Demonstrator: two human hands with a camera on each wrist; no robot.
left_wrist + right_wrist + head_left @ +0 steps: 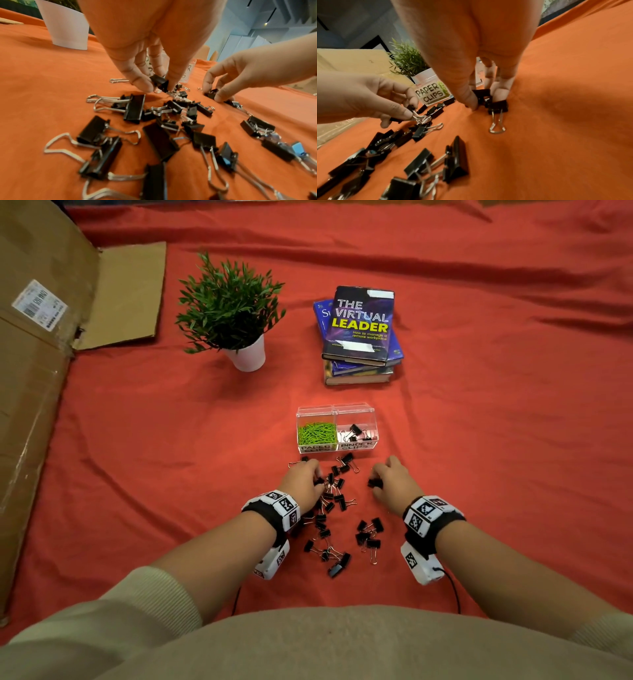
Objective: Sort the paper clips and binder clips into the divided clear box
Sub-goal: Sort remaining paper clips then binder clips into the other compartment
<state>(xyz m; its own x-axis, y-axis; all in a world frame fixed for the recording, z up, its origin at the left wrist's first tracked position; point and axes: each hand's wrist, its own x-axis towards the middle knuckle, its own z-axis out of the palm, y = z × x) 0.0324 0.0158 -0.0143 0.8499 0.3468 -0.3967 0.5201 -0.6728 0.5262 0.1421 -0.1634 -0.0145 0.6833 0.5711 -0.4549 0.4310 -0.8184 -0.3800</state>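
Two hands picking black binder clips off a red-draped desk, just in front of the divided clear box.

A wrinkled red-orange cloth (479, 440) covers the desk; from the left lie a large brown cardboard box (37, 371), a green artificial plant in a white pot (236, 313) and a stack of hardcover books (359, 337), with grey wall panels behind. The divided clear plastic box (337, 412) holds green paper clips (315, 433) in its left compartment and a few binder clips in its right. Loose black binder clips with silver wire handles (329, 529) are scattered near the person. The left hand (303, 482) reaches down, its grip a thumb-and-fingertip pinch on one small black clip (158, 82) – the right hand (390, 482) does likewise, closing fingertips on another black clip (482, 96) against the cloth.
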